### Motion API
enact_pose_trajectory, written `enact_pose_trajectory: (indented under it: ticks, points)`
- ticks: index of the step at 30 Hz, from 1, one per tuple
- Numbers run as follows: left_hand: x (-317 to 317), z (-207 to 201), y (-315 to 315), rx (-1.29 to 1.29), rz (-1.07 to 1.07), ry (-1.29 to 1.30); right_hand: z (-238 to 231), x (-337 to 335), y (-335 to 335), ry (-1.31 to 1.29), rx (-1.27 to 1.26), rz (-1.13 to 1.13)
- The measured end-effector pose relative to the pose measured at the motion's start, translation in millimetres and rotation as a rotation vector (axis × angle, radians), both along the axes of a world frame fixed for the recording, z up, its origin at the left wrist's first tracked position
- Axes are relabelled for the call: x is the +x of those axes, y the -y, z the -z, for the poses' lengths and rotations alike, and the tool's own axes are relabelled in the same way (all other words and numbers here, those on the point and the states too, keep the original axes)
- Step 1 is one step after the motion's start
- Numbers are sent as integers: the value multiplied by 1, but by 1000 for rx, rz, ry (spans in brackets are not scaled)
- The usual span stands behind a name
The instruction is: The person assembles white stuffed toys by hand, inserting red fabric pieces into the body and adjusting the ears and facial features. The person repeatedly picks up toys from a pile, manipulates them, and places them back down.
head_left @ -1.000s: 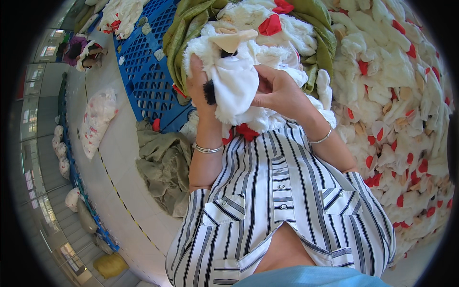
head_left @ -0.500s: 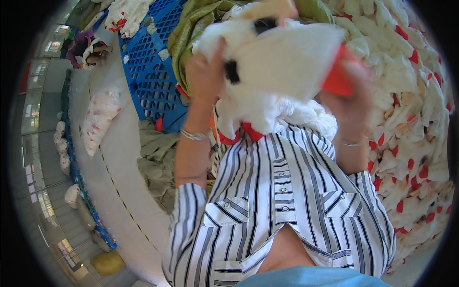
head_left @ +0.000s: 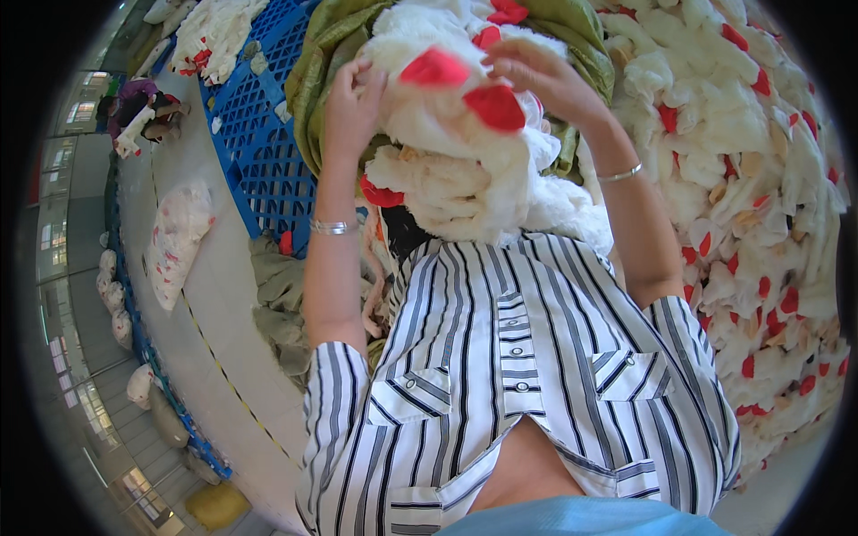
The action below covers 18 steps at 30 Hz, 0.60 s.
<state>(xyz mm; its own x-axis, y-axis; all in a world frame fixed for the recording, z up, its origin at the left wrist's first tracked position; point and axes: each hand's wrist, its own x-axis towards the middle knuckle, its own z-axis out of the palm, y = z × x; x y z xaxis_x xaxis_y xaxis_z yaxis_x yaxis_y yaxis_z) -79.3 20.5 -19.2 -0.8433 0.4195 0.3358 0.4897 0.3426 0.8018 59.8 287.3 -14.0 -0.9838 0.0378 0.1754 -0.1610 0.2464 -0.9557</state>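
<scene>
A heap of white fluffy plush pieces (head_left: 465, 183) with red patches lies in front of my chest, on a green cloth sack (head_left: 313, 98). On top of it, two red patches (head_left: 496, 107) look smeared by motion. My left hand (head_left: 354, 107) is at the heap's left edge, fingers loosely bent and apart, gripping nothing that I can see. Over the right side of the heap hovers my right hand (head_left: 545, 80), its fingers stretched toward the red patches and holding nothing visible. Below the left wrist, a red piece (head_left: 382, 192) pokes out beside something black.
A large pile of white and red plush pieces (head_left: 760, 205) rises along the right. To the left stand a blue plastic pallet (head_left: 259, 116) and a grey-green cloth (head_left: 286, 286). Further off are a filled, pale bag (head_left: 179, 241) on the floor and another person (head_left: 143, 112).
The white plush piece with black patches has left my hands, which held it up half a second ago. Both hands are now apart, with red-patched plush lying between them.
</scene>
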Motion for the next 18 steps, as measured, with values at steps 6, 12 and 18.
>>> enact_pose_trajectory:
  ticks: [6, 12, 18]
  points:
    - [56, 3, 22, 169, -63, -21, 14, 46, 44, -34, 95, 106]
    - [58, -59, -23, -38, 106, -410, 29, 41, 71, -83, 270, 241]
    - [7, -26, -88, -508, 297, -387, 30, 35, 68, -127, 316, 236]
